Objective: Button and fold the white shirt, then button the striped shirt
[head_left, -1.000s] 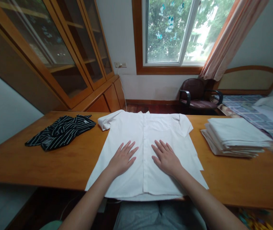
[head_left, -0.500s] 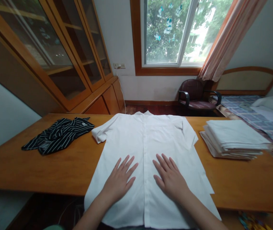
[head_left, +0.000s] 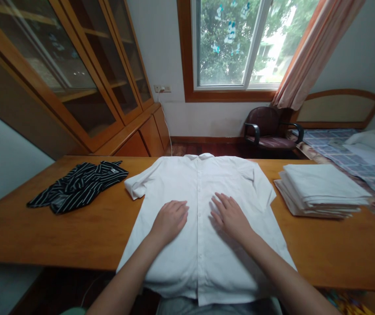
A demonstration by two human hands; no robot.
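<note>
A white button-up shirt lies front side up, its collar at the table's far edge and its hem hanging over the near edge. Both sleeves are out to the sides, bent or folded. My left hand rests on the shirt left of the button line, its fingers lightly bent and close together. On the other side of the buttons, my right hand lies palm down with its fingers apart. Neither hand holds anything that I can see.
A crumpled black garment with white stripes lies on the wooden table at left. At right sits a stack of folded white cloths. Beyond the table are a glass-door cabinet, an armchair and a bed.
Both hands have slid forward over the shirt, towards the collar. The left fingers have come together from a spread. The shirt's hem now sits slightly higher, with the lap showing below it.
</note>
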